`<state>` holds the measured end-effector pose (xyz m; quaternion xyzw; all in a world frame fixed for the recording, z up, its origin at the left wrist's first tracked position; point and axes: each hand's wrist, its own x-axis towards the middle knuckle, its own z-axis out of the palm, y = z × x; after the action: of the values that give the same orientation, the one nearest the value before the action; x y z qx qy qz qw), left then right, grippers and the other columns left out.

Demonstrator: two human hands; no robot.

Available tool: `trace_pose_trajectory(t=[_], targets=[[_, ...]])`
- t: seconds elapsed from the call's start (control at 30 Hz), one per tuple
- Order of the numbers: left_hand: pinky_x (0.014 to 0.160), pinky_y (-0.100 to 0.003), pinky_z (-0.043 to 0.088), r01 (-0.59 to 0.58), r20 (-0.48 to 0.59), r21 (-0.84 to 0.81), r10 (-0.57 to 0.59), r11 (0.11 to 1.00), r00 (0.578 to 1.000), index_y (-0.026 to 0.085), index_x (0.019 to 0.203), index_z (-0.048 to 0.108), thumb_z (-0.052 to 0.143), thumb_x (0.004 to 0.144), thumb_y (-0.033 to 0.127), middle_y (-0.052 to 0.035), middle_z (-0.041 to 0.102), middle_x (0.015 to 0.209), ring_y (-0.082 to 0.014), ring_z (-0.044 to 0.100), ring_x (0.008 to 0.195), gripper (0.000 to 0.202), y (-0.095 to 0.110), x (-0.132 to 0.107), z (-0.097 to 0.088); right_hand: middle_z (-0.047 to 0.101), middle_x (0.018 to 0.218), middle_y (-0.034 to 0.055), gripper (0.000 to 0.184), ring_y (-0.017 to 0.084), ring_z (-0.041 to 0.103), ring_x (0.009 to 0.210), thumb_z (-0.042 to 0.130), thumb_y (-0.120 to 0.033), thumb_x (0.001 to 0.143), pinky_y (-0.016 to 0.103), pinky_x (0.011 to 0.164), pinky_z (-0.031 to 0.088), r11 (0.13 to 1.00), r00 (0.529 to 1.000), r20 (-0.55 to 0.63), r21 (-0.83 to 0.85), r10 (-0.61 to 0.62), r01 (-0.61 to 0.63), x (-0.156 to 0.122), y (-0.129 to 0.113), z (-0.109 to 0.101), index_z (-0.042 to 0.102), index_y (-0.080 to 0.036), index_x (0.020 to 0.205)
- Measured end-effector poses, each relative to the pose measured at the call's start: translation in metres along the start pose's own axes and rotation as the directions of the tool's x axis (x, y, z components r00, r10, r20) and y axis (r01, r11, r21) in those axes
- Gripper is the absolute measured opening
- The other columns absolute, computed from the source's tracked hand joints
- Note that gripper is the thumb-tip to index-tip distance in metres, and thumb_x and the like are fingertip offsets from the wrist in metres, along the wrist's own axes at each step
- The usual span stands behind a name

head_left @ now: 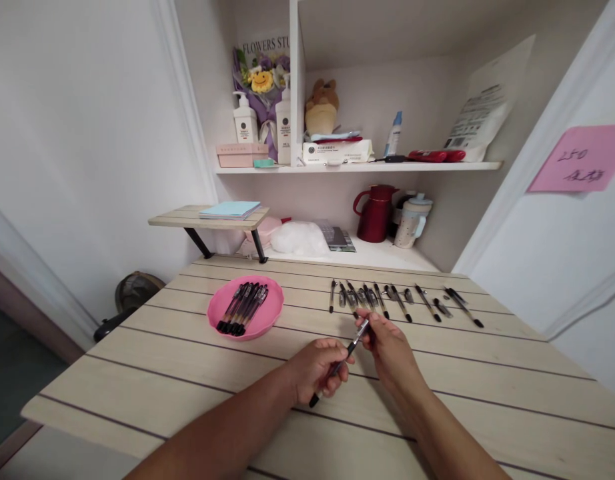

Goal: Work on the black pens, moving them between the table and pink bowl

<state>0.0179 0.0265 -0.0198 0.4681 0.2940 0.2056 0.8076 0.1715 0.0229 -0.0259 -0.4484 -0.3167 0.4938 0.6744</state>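
Above the middle of the table, my left hand (323, 370) is closed round the barrel of a black pen (351, 347), which slants up to the right. My right hand (386, 343) pinches the clear pen cap (361, 329) at the pen's upper end; whether the cap is fully seated I cannot tell. Beyond my hands, several uncapped pens (401, 303) and loose caps (441, 307) lie in a rough row. To the left, a pink scalloped dish (272, 313) holds several capped pens (245, 307) side by side.
A small raised shelf (175, 217) with coloured paper (231, 210) stands at the table's back left. Behind the table are a red jug (375, 215), a pale cup (412, 223) and a white plastic bag (300, 238). Bottles and boxes fill the shelf (412, 168) above.
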Motion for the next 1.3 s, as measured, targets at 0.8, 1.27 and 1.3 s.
trace_pose_trajectory(t=[0.8,1.27,1.3], targets=[[0.035,-0.016,0.016,0.042,-0.175,-0.068,-0.053,0.997,0.983,0.017,0.082,0.049,0.052,0.071,0.035,0.0050,0.048,0.055,-0.0031,0.032,0.033,0.021,-0.002,0.010,0.032,0.066,0.078,0.0079,0.023,0.024,0.061,0.071,0.047,-0.037,0.074,0.029,0.054,0.036,-0.102,0.952,-0.132,-0.981,-0.275,-0.166,0.011,-0.069,-0.205,0.060,-0.022,0.087],[0.040,-0.017,0.017,0.181,-0.075,-0.349,-0.220,0.919,0.973,0.017,0.078,0.050,0.055,0.067,0.031,0.0028,0.048,0.056,-0.0046,0.037,0.038,0.019,-0.038,0.054,0.131,0.065,0.080,0.0093,0.035,0.024,0.058,0.072,0.044,-0.050,0.074,0.030,0.054,0.036,0.175,0.874,-0.248,-0.966,-0.418,-0.191,-0.009,-0.086,-0.217,0.061,-0.020,0.082],[0.040,-0.018,0.018,0.169,-0.078,-0.346,-0.208,0.923,0.975,0.017,0.079,0.050,0.055,0.067,0.031,0.0027,0.049,0.057,-0.0048,0.037,0.039,0.019,-0.041,0.054,0.133,0.064,0.073,0.0083,0.034,0.023,0.057,0.067,0.044,-0.050,0.074,0.030,0.053,0.036,0.307,0.856,-0.297,-0.936,-0.423,-0.173,-0.016,-0.087,-0.211,0.060,-0.020,0.077]])
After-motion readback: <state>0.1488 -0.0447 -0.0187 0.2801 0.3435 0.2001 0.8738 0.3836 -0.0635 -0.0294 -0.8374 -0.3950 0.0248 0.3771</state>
